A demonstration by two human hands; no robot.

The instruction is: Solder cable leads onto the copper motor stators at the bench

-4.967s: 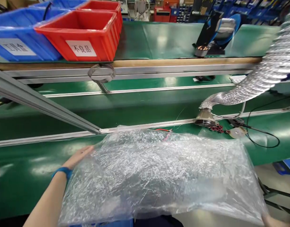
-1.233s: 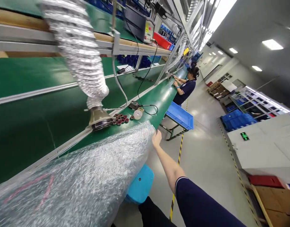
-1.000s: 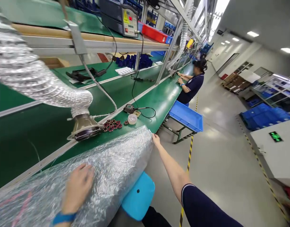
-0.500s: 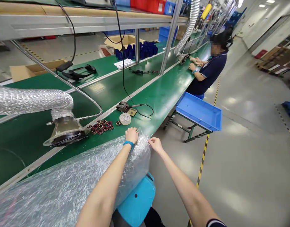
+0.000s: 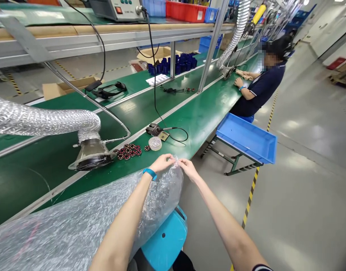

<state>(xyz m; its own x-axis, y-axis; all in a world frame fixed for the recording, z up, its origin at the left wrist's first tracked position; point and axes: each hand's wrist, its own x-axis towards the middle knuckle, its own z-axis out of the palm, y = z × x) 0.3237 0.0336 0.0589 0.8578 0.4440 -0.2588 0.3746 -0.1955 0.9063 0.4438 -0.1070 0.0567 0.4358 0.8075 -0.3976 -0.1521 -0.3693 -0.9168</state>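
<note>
A large clear plastic bag [image 5: 105, 210] lies along the near edge of the green workbench, its gathered end under my hands. My left hand [image 5: 163, 162], with a blue wristband, pinches that gathered end from the left. From the right, my right hand [image 5: 188, 168] pinches the same end, its fingertips almost touching the left ones. What fills the bag is hard to make out through the crinkled film. Just beyond my hands stand a small round clear container [image 5: 155, 143] and a group of small dark ring-shaped parts [image 5: 128, 151].
A soldering iron stand [image 5: 153, 129] with a looping cable sits on the green bench [image 5: 195, 113]. A fume duct hood [image 5: 92, 152] hangs at left. Below the bag is a turquoise stool [image 5: 164, 241]. A blue tray cart [image 5: 246, 137] and a seated co-worker [image 5: 260, 82] are at right.
My left hand has come up off the bag's end and moved right to meet my right hand, with both now pinching the film together. The view has shifted slightly.
</note>
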